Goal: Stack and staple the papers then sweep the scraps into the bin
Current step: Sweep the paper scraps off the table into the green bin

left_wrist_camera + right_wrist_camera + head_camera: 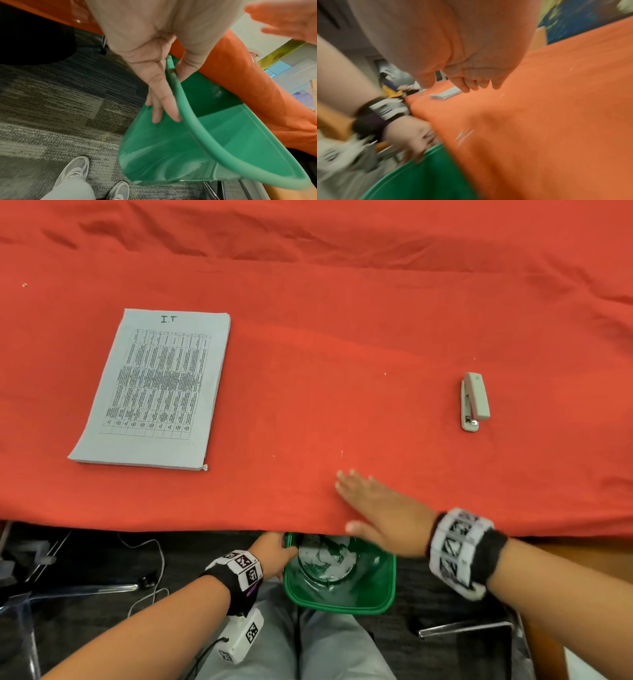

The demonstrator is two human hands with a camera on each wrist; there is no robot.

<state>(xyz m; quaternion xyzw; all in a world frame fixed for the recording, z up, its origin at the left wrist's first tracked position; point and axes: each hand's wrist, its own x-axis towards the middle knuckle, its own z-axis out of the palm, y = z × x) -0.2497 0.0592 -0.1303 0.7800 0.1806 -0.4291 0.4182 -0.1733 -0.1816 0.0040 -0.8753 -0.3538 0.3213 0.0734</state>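
Note:
A green bin (373, 594) hangs just below the table's near edge, with white paper scraps (334, 563) lying in its bottom. My left hand (277, 553) grips its rim (173, 81), thumb inside and fingers (164, 104) down the outer wall. My right hand (373, 508) lies flat and blurred on the red cloth (342, 371) right above the bin, fingers straight, holding nothing. A neat stack of printed papers (154, 392) lies at the left. The grey stapler (474, 400) lies at the right. A few tiny white specks (342, 453) dot the cloth beyond my right fingers.
The red cloth overhangs the table's near edge (453, 135). Below are carpet (60, 108), cables (154, 559), metal chair legs (462, 628) and my legs in grey trousers (325, 645). The right wrist view is motion-blurred.

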